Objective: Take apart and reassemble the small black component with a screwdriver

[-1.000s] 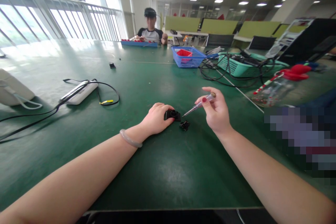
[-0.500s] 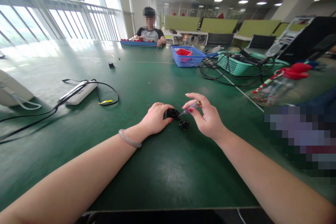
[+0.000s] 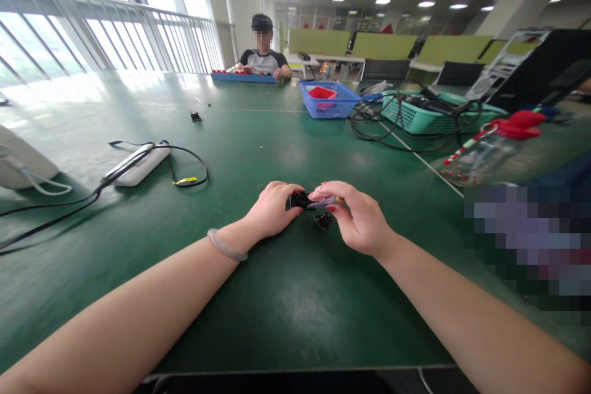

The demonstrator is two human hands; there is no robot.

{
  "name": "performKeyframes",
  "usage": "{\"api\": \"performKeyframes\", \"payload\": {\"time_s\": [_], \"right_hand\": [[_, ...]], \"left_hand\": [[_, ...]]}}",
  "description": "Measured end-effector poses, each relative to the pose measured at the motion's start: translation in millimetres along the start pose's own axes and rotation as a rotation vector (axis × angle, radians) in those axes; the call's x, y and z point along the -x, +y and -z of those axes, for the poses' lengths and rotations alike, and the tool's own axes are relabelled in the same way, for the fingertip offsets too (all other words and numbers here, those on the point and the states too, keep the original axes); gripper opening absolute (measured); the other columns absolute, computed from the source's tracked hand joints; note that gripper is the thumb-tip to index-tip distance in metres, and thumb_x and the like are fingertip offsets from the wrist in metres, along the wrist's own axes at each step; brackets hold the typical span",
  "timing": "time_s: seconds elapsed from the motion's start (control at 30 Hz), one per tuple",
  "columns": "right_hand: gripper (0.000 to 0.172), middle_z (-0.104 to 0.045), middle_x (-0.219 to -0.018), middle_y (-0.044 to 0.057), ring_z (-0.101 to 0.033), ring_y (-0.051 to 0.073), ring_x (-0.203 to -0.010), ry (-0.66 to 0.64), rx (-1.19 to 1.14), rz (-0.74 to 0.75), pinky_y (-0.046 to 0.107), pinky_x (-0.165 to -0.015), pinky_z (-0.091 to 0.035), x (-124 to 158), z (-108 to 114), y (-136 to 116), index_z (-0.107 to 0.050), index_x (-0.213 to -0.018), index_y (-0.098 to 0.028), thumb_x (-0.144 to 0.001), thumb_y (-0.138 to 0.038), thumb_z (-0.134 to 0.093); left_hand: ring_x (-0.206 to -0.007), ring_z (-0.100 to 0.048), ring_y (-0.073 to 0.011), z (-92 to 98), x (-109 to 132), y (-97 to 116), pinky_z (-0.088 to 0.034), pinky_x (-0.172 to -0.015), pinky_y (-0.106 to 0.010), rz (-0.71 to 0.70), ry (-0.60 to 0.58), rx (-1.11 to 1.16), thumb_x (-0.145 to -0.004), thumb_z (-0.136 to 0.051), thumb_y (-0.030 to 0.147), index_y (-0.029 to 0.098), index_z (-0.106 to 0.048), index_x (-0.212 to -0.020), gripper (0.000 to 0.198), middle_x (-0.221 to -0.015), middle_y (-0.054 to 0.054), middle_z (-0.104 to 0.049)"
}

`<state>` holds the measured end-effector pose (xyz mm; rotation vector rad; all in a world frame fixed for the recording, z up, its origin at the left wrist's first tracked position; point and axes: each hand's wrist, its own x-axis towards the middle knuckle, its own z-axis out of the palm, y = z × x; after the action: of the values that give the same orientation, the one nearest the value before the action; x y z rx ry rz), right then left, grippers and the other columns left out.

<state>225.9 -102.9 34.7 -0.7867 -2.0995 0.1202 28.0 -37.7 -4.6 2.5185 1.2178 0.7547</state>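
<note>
On the green table my left hand (image 3: 276,208) grips a small black part (image 3: 300,199) between thumb and fingers; its exact kind is too small to tell. From the right, my right hand (image 3: 357,215) is closed around a screwdriver (image 3: 323,202) with a clear, purplish handle. The screwdriver lies nearly level, and its tip end points at the black part; whether it touches is hidden by my fingers. Just below the screwdriver, between my two hands, sits a second small black piece (image 3: 322,220) with shiny bits on it.
A white power strip (image 3: 141,164) with a black cable lies at left. Far back are a blue basket (image 3: 330,109), a green basket (image 3: 409,116) with cables, and a seated person (image 3: 263,61) behind a blue tray (image 3: 244,77). A red-capped bottle (image 3: 484,154) stands at right.
My right hand has lowered and moved a little left, and the screwdriver has tipped from slanted to nearly level. My left hand stays on the black part.
</note>
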Motion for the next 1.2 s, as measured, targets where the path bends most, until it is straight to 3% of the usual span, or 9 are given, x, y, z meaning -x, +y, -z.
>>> {"api": "performKeyframes", "payload": {"time_s": [0.27,0.47,0.67,0.8,1.03,1.2], "right_hand": [[0.035,-0.066,-0.111,0.004,-0.061,0.020,-0.109,-0.100,-0.025,0.002,0.039,-0.095,-0.051,-1,-6,1,-0.052,-0.117,-0.028,-0.089,-0.009,-0.043],[0.021,-0.068,-0.106,0.003,-0.064,0.020,-0.102,-0.123,-0.028,-0.090,0.036,-0.090,-0.052,-5,-5,-4,-0.057,-0.110,-0.027,-0.090,-0.020,-0.053],[0.025,-0.071,-0.097,0.002,-0.069,0.018,-0.091,0.016,-0.242,-0.336,0.033,-0.086,-0.055,-4,-7,6,-0.054,-0.114,-0.025,-0.089,-0.028,-0.059],[0.027,-0.071,-0.097,0.003,-0.069,0.019,-0.092,0.127,-0.331,-0.410,0.037,-0.087,-0.055,-2,-7,15,-0.054,-0.114,-0.025,-0.089,-0.033,-0.060],[0.025,-0.069,-0.103,0.003,-0.067,0.020,-0.098,0.283,-0.339,-0.288,0.041,-0.094,-0.052,0,-2,9,-0.052,-0.119,-0.027,-0.093,-0.028,-0.053],[0.026,-0.069,-0.104,0.003,-0.067,0.019,-0.099,0.163,-0.220,-0.281,0.040,-0.093,-0.052,0,-3,11,-0.051,-0.120,-0.027,-0.094,-0.025,-0.051]], "left_hand": [[-0.117,-0.052,-0.0261,1.5,1,2,-0.039,-0.104,-0.042,-0.001,-0.027,0.012,-0.079,-0.062,0.032,0.024,-0.062,-0.113,0.035,-0.118,-0.004,-0.065],[-0.114,-0.054,-0.0259,-0.4,0,1,-0.040,-0.103,-0.041,-0.010,-0.017,0.008,-0.080,-0.061,0.036,0.023,-0.062,-0.112,0.035,-0.113,-0.004,-0.067],[-0.112,-0.054,-0.0250,0.0,0,0,-0.041,-0.102,-0.039,-0.014,-0.017,-0.001,-0.078,-0.064,0.033,0.022,-0.061,-0.115,0.038,-0.113,-0.005,-0.066],[-0.112,-0.053,-0.0258,1.7,0,2,-0.041,-0.101,-0.041,0.016,-0.023,0.000,-0.077,-0.066,0.032,0.022,-0.061,-0.116,0.041,-0.112,-0.006,-0.066],[-0.111,-0.054,-0.0256,2.1,0,2,-0.041,-0.102,-0.041,0.001,-0.018,-0.001,-0.077,-0.066,0.032,0.022,-0.061,-0.115,0.040,-0.111,-0.006,-0.066],[-0.111,-0.054,-0.0248,2.3,1,3,-0.041,-0.102,-0.040,-0.006,-0.010,0.002,-0.077,-0.065,0.030,0.023,-0.061,-0.116,0.040,-0.110,-0.005,-0.066]]}}
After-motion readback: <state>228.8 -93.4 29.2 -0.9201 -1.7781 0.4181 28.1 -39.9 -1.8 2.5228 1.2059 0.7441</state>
